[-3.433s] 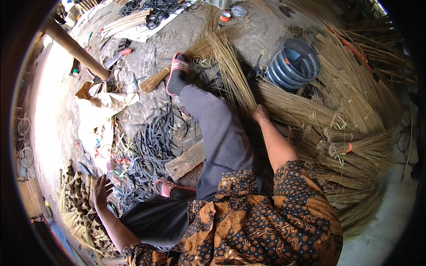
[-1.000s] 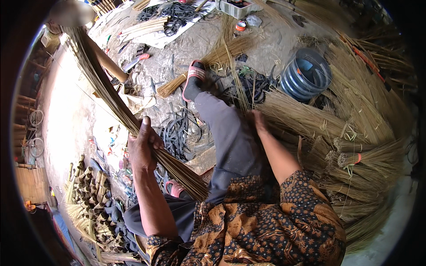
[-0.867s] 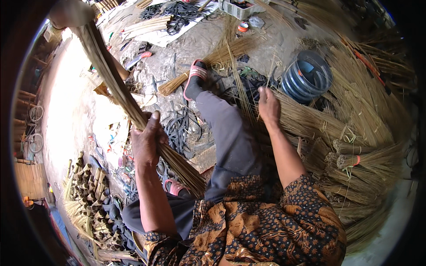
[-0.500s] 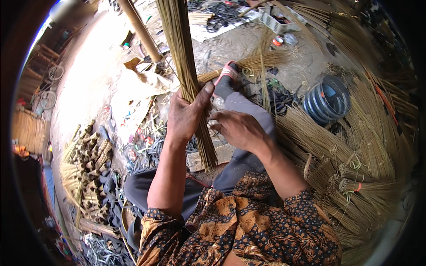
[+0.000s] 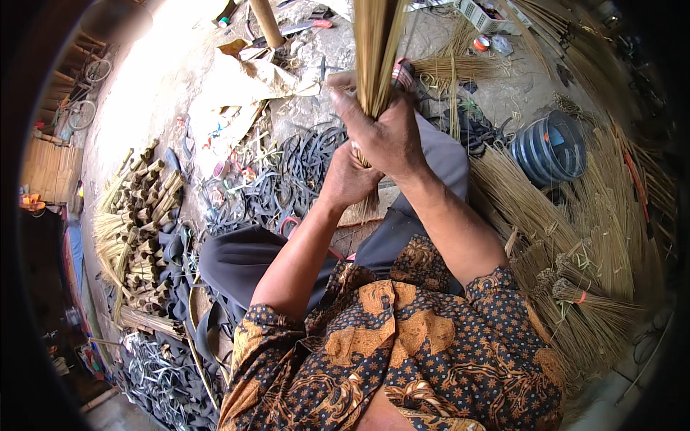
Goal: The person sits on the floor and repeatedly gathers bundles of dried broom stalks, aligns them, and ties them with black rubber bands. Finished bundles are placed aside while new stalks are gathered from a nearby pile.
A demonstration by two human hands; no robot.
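A bundle of long thin straw-coloured broom bristles (image 5: 375, 54) stands upright before me, its upper end cut off by the top of the picture. Low on it, my left hand (image 5: 348, 179) is closed round the stalks. Just above, my right hand (image 5: 392, 138) grips the same bundle, its fingers wrapped about it. The hands touch and hide the bundle's middle; a short tuft of its lower end pokes out beneath them. My legs are folded under the bundle, one knee (image 5: 233, 258) bent out to the left.
Short tied stalk bundles (image 5: 147, 230) are heaped at left, beside black rubber strips (image 5: 162, 373). Long bristle bundles (image 5: 535, 197) cover the right side, near a ribbed clear bucket (image 5: 550, 147). Dark strips (image 5: 302, 169) litter the floor ahead. A bamboo pole (image 5: 266, 21) and white crate (image 5: 489, 16) stand farther off.
The bundle has shifted right and stands more upright. My right hand, earlier beside it, now grips it above my left hand, which sits lower on the bundle.
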